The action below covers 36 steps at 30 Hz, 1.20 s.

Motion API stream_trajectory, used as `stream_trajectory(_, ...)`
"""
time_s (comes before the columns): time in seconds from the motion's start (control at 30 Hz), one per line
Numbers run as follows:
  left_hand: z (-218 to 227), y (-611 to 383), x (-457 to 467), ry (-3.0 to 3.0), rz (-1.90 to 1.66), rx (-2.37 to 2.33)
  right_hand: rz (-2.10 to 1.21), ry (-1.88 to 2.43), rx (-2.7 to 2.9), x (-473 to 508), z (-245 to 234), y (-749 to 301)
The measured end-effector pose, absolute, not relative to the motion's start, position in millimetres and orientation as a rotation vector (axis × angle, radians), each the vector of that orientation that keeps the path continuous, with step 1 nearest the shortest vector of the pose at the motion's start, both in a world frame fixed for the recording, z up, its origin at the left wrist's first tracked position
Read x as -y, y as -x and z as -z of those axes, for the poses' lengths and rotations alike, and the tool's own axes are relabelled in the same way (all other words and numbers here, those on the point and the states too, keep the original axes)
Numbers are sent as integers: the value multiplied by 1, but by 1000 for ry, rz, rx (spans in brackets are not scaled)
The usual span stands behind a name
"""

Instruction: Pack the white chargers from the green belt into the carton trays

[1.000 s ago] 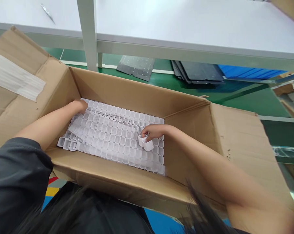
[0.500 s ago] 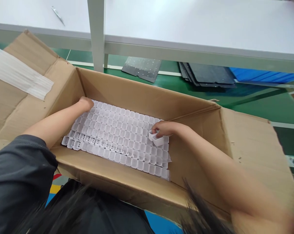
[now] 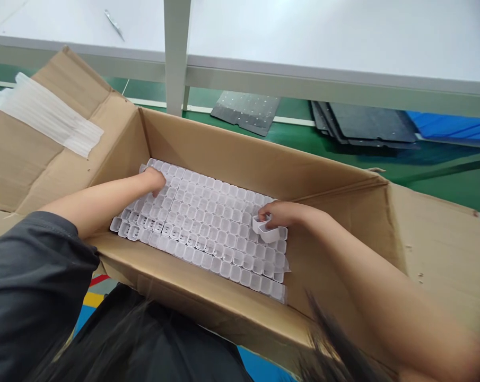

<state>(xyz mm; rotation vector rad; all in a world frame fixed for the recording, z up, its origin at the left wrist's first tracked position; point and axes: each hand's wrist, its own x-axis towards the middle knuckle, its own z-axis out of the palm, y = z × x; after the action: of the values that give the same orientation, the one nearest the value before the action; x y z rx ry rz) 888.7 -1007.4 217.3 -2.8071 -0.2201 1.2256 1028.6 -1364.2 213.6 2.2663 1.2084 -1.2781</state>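
Rows of small white open-topped plastic cups line the bottom of a long cardboard box. Thin clear film covers part of them. My right hand pinches two white plastic cups with the fingers inside their rims, just above the rows on the right. At the far left end of the rows, my left hand reaches down onto the cups. Its fingers curl downward and are mostly hidden, so I cannot see whether they grip anything.
The box's flaps stand folded out, the left one with white tape. Behind it runs a white table with a metal leg. Dark flat sheets and a blue item lie beneath. A thin tool rests on the table.
My left hand has shifted slightly right and toward me over the cups, uncovering the back left corner. My right hand still holds the two cups. The whole view has shifted.
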Motion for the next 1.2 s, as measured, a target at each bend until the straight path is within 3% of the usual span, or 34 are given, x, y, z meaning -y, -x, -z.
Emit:
stream_trajectory(0.93,-187,-859,1017,2549,-1778,165,1312,-2245,-1212,1365,-204,-1025)
stream_trajectory(1.2,-179,-872,1000,2671,-1665,246,1164,-2334,-1501,1344,-220,-1005)
